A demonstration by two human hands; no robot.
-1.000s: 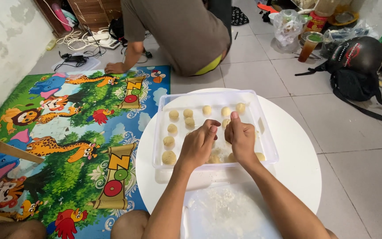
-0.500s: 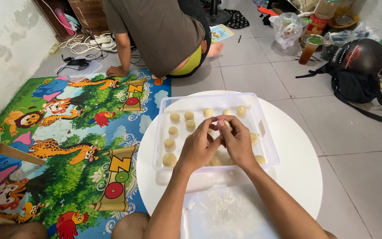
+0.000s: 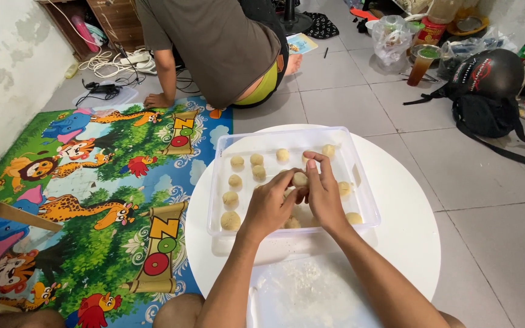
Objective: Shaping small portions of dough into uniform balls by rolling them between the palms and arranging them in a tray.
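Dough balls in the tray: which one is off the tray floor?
The dough ball pinched between the left hand and right hand over the clear plastic tray; the others lie loose on its floor.

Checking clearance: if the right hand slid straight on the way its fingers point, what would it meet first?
Probably the far wall of the clear plastic tray; the right hand points that way, holding a pale round dough ball. Depth is uncertain.

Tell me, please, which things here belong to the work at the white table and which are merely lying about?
In use:
left hand and right hand, together pinching one dough ball
clear tray of dough balls
round white table
floured sheet

Lying about:
animal play mat
black helmet
backpack
drink cup
cables
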